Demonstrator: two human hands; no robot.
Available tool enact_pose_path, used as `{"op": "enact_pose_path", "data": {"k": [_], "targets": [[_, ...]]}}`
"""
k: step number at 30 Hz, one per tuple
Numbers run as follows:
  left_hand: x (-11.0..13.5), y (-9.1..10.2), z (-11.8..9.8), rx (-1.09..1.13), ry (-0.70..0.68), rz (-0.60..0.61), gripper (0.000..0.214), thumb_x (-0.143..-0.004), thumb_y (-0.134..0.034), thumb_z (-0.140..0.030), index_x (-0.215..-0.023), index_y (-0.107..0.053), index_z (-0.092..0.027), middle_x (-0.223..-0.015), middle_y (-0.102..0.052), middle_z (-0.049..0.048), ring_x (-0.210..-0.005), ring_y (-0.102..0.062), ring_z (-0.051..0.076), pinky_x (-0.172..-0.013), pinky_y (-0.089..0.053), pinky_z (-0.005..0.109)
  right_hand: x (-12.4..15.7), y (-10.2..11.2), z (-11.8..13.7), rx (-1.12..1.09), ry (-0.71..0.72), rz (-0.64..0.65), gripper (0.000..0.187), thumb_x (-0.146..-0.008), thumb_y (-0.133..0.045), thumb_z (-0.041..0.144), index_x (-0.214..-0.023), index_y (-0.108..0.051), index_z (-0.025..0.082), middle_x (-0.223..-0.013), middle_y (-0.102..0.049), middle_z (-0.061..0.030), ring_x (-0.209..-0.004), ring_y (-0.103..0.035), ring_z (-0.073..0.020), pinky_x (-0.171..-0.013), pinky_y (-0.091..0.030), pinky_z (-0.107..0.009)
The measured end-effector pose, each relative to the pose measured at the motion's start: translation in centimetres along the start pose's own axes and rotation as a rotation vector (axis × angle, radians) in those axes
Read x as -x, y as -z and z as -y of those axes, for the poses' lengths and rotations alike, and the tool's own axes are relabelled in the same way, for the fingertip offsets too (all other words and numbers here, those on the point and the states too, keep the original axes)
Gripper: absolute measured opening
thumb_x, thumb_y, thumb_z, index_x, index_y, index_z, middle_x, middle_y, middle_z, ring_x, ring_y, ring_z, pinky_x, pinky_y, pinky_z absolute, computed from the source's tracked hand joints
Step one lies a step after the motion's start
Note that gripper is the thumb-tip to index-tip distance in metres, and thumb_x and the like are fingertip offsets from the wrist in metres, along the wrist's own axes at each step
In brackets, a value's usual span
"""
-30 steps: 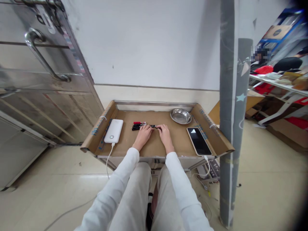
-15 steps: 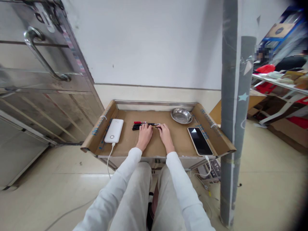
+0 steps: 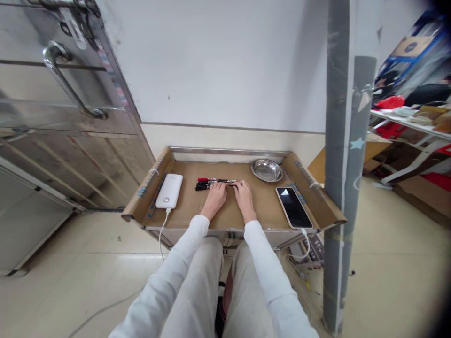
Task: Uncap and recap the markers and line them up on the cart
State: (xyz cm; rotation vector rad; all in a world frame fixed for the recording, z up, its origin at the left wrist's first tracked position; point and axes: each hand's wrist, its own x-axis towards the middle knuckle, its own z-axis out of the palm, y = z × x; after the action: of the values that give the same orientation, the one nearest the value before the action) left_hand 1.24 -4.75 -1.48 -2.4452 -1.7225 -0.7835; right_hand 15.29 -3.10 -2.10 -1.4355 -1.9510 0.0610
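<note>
Several pens (image 3: 204, 186), black with one red cap among them, lie side by side near the middle of the cardboard-lined tray (image 3: 190, 213). My left hand (image 3: 215, 199) is closed at their right end, its fingertips on a black pen. Just to the right, my right hand (image 3: 244, 197) is closed too, pinching the dark end of that pen. The fingers cover most of it. Another black pen (image 3: 225, 180) lies just beyond my fingertips, pointing right.
A white power bank (image 3: 169, 191) with a cable lies at the tray's left. On the right are a phone (image 3: 294, 207), also cabled, and a round metal dish (image 3: 267, 170) behind it. A wrapped grey pillar (image 3: 343, 188) stands right of the tray, with a metal door (image 3: 66, 80) to the left.
My left hand has shifted slightly right, closer to my right hand, uncovering more of the pens. The whole view has moved a little; the other objects stay in place.
</note>
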Motion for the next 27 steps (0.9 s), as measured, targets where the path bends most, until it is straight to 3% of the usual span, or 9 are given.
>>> {"op": "enact_pose_path", "data": {"k": [6,12,15,21,27], "targets": [[0.7,0.6,-0.3,-0.012,0.018,-0.035,0.028,-0.088,-0.037,-0.011,-0.11,-0.053,-0.015,-0.108,-0.059,0.0109,-0.104,-0.051,0.024,-0.09,-0.039,0.038,0.1,0.3,0.6,0.116,-0.002,-0.014,0.023,-0.092,-0.039,0.021,-0.102,-0.061,0.019,-0.095,-0.06,-0.0081,-0.09,-0.051,-0.0209,-0.08,-0.036,-0.033],[2.3,1.7,-0.5,-0.143,0.364,-0.208,0.029,-0.086,-0.035,-0.011,-0.111,-0.051,-0.01,-0.114,-0.052,0.0183,-0.106,-0.048,0.029,-0.089,-0.038,0.043,0.3,0.2,0.8,0.083,0.016,-0.032,0.019,-0.089,-0.042,0.019,-0.09,-0.061,0.018,-0.091,-0.059,-0.0086,-0.088,-0.05,-0.0212,-0.08,-0.035,-0.033],[3.1,2.1,-0.5,-0.181,0.435,-0.229,0.027,-0.088,-0.033,-0.012,-0.107,-0.051,-0.011,-0.107,-0.053,0.0176,-0.104,-0.047,0.029,-0.089,-0.037,0.044,0.3,-0.1,0.5,0.057,0.019,-0.028,0.02,-0.087,-0.043,0.016,-0.091,-0.062,0.018,-0.092,-0.06,-0.0088,-0.089,-0.05,-0.0211,-0.08,-0.035,-0.034],[3.6,2.3,-0.2,-0.137,0.317,-0.107,0.022,-0.093,-0.036,-0.023,-0.102,-0.054,-0.016,-0.101,-0.056,0.0133,-0.098,-0.05,0.027,-0.088,-0.039,0.042,0.2,0.1,0.5,-0.007,0.01,-0.011,0.026,-0.085,-0.041,0.012,-0.098,-0.063,0.019,-0.096,-0.061,-0.0087,-0.091,-0.051,-0.021,-0.082,-0.036,-0.034],[2.6,1.7,0.0,0.218,0.167,-0.073,0.024,-0.095,-0.033,-0.023,-0.107,-0.053,-0.018,-0.102,-0.058,0.0101,-0.099,-0.055,0.022,-0.087,-0.043,0.036,0.7,1.4,1.7,-0.138,0.067,0.037,0.033,-0.084,-0.043,0.013,-0.113,-0.057,0.021,-0.11,-0.058,-0.0076,-0.104,-0.05,-0.0217,-0.09,-0.038,-0.036]]}}
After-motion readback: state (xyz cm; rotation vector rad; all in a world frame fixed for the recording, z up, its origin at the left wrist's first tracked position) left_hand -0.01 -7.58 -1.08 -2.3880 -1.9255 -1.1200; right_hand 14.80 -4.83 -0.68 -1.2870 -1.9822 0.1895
